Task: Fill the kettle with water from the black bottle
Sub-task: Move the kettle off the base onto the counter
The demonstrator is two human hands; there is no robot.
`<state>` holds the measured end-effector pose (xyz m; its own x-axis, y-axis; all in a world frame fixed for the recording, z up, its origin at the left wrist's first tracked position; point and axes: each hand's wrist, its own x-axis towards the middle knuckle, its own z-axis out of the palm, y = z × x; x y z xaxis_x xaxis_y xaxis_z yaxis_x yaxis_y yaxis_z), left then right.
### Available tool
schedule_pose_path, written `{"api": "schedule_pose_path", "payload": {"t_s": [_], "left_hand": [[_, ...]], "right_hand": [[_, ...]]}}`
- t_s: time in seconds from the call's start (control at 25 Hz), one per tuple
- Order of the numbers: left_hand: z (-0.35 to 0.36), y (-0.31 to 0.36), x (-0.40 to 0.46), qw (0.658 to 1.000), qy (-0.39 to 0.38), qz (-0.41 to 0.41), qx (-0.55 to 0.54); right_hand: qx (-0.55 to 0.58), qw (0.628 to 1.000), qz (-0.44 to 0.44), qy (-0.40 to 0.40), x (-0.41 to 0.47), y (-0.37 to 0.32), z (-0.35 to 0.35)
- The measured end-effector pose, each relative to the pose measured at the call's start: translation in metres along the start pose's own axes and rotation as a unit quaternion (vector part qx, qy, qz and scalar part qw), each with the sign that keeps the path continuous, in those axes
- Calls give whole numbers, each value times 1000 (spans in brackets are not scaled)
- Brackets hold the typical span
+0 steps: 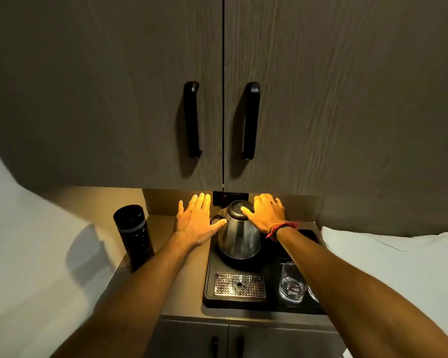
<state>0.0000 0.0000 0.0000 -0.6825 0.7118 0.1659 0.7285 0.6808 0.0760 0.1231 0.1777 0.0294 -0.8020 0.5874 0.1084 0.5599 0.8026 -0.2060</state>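
Steel kettle [239, 233] is sitting lidded on a black tray [243, 304]. We are spreading our left hand [195, 220] and right hand [265, 214] flat beside it, each grip apart, holding nothing. Left of the kettle, the black bottle [134, 235] is standing on the counter [184, 288].

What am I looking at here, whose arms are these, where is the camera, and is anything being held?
This is one picture from a camera worn on a person's head, looking forward and down, so the arms are the wearer's own. The left hand is spread open beside a steel kettle, its thumb near the spout. The right hand, with a red wristband, rests open on the kettle's black lid. Neither hand grips anything. The kettle sits on a black tray with a metal drip grate and drinking glass. A black bottle stands left of the tray, untouched.
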Motion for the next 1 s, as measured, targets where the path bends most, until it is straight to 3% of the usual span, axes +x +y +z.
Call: {"api": "schedule_pose_path", "payload": {"t_s": [0.16, 0.4, 0.52, 0.64, 0.88, 1.0], "left_hand": [[15, -5, 24, 999, -18, -19, 28], [13, -13, 39, 998, -13, -5, 56], [4, -20, 42, 998, -6, 2, 65], [-1, -30, 43, 998, -5, -5, 64], [-21, -47, 33, 997, -12, -26, 73], [-39, -58, 24, 998, 28, -33, 45]], "right_hand": [[-5, 994, 46, -96, 26, -6, 10], [126, 987, 47, -93, 40, 4, 21], [289, 926, 160, -181, 38, 44, 25], [362, 891, 235, -139, 44, 70, 32], [423, 891, 157, -41, 39, 39, 31], [440, 880, 177, -18, 45, 38, 35]]}}
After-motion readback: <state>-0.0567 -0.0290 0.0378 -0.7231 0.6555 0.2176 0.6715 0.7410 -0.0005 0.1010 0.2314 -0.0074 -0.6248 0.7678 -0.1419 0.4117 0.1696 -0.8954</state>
